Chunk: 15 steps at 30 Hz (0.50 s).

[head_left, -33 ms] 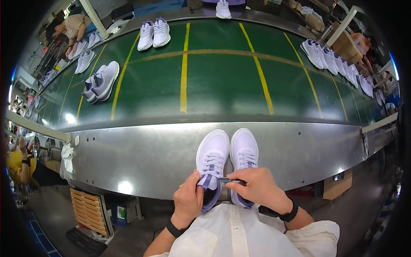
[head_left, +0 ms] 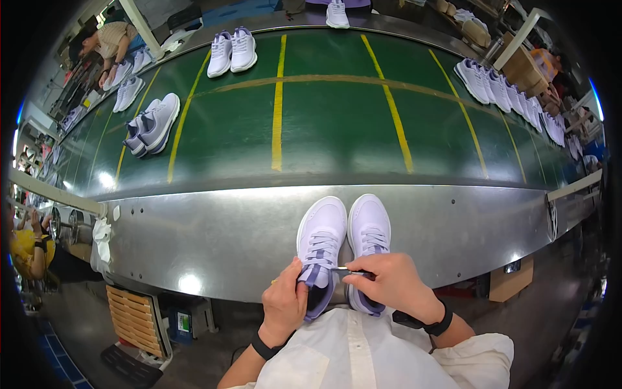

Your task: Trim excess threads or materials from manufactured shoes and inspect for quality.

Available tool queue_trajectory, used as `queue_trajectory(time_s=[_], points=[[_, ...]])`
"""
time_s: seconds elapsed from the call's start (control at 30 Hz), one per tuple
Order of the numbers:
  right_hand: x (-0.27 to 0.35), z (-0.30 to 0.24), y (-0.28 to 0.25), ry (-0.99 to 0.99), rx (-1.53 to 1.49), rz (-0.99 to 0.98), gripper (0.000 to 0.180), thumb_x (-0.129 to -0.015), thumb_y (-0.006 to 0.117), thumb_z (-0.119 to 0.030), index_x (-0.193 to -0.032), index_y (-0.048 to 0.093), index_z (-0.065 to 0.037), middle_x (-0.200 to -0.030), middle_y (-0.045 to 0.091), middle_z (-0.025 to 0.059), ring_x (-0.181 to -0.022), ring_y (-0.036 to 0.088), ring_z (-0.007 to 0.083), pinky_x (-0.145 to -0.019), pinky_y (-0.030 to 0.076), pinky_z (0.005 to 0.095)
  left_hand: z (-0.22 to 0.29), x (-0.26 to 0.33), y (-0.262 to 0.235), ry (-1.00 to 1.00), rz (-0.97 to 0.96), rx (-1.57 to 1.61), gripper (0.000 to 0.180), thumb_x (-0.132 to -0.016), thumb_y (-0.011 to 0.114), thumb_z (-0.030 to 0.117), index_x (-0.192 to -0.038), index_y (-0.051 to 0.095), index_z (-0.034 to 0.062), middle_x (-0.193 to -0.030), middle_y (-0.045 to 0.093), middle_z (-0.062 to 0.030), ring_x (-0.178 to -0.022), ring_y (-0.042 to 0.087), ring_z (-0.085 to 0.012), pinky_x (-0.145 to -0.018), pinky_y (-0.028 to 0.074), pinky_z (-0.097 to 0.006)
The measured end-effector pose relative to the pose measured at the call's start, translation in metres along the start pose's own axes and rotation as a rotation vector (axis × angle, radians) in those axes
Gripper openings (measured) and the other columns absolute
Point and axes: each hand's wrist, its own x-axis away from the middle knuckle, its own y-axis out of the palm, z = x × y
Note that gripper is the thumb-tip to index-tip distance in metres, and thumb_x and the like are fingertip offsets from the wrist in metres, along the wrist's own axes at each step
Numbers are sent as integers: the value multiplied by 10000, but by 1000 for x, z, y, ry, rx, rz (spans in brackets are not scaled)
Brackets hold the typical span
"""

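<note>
Two lavender sneakers stand side by side on the metal ledge before me, toes pointing away. My left hand [head_left: 285, 297] is closed on the tongue and collar of the left sneaker [head_left: 326, 223], fingers and thumb pinching its edge. My right hand [head_left: 394, 280] is shut around a slim tool [head_left: 358, 273] with a dark handle and a thin metal tip; its exact kind is unclear. That tip reaches the lace area at the left sneaker's tongue. Beside it, the right sneaker [head_left: 370, 227] is laced, its heel partly hidden beneath my right hand.
Beyond the metal ledge [head_left: 207, 233] runs a green conveyor belt [head_left: 330, 129] with yellow lines. Sneaker pairs [head_left: 232, 52] sit on it at the far left, and a row of sneakers [head_left: 495, 87] lines the far right. Another person [head_left: 116, 42] handles shoes at the upper left.
My right hand and the slim tool have shifted very slightly, and the metal tip catches more light. My left hand and both sneakers stay in place.
</note>
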Motion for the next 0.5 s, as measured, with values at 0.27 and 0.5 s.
queue_trajectory(time_s=[0.27, 0.5], points=[[29, 28, -28, 282, -168, 319, 204, -759, 769, -137, -926, 725, -28, -728, 682, 74, -564, 573, 102, -533, 455, 242, 9, -6, 5, 6, 66, 23, 416, -721, 640, -45, -1133, 601, -3, -1112, 666, -185, -941, 674, -329, -780, 543, -353], [64, 39, -23, 361, -203, 362, 230, -754, 789, -131, -955, 732, -36, -697, 672, 61, -535, 516, 68, -506, 417, 221, 4, -20, 9, 108, 146, -85, 362, -719, 624, -69, -1070, 633, 21, -1051, 685, -168, -890, 684, -326, -751, 543, -358]])
